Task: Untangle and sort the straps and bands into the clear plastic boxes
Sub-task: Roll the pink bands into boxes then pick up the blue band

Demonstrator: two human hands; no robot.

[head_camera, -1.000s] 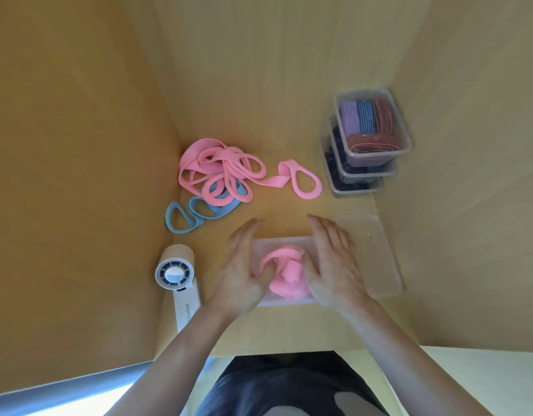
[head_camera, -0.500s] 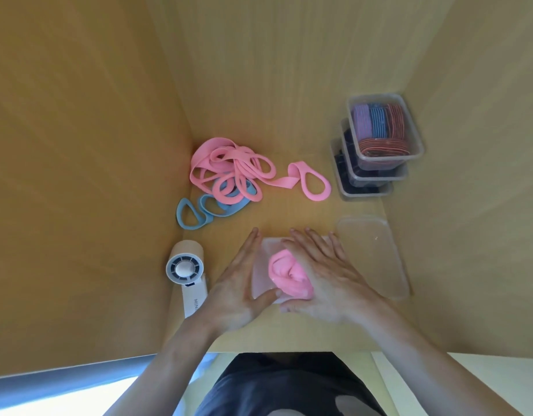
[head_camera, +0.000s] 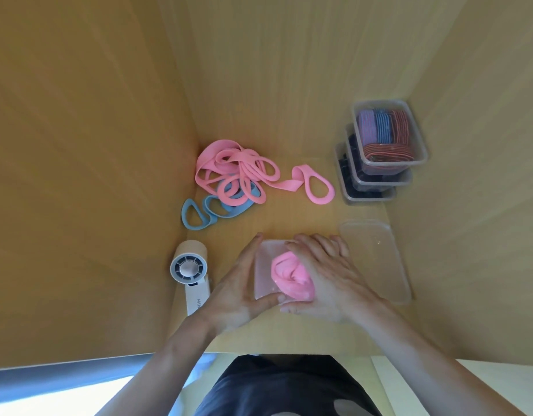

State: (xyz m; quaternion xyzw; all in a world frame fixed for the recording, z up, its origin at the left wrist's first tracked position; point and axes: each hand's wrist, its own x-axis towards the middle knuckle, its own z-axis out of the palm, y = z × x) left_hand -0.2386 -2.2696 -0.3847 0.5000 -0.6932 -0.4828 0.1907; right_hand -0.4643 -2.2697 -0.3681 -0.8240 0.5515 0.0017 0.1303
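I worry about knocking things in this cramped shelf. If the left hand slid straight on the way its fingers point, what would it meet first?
Probably nothing close: the left hand, beside the clear box, points at bare shelf, then likely the pink strap tangle. Depth is unclear.

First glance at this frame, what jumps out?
The bright pink tangle of bands at the back left of the desk, lying over a blue band. Nearer the person, both hands work at a clear plastic box: the right hand presses a rolled pink band into it while the left hand steadies its side. At back right stands a stack of filled boxes.
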